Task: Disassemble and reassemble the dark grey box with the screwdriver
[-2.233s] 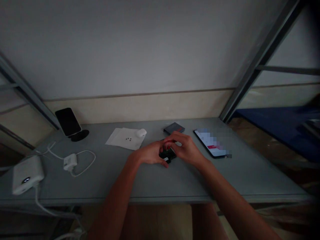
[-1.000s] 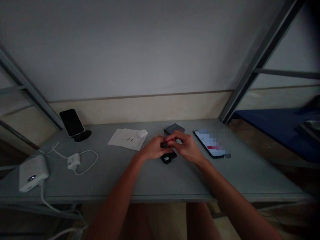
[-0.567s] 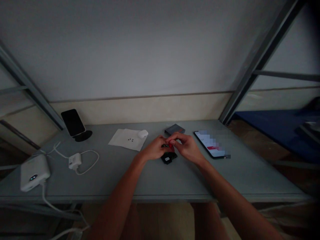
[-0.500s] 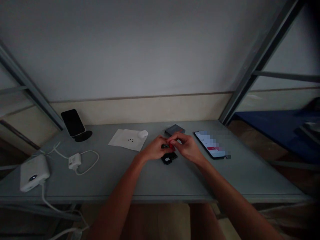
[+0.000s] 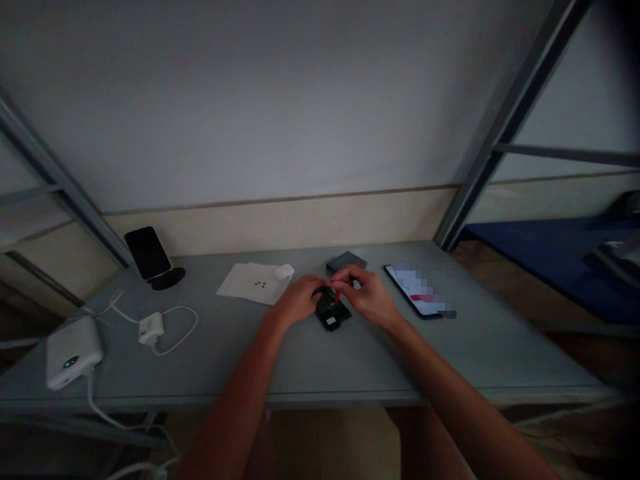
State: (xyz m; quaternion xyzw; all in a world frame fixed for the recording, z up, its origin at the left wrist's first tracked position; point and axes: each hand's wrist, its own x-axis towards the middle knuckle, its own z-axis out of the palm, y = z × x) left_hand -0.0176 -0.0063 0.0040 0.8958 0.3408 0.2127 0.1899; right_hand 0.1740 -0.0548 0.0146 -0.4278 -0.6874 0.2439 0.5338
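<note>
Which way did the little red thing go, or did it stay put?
Yes: the red thing, pinched by the right hand, came down to the black gadget on the table.

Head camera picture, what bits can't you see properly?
Small black device, head view: dim and partly covered by the left hand; what it is is unclear.
Red piece between the fingers of the right hand, head view: too small to identify.
Phone screen, head view: pixel-blurred, unreadable.
Dark specks on the paper, head view: too small to tell.
</note>
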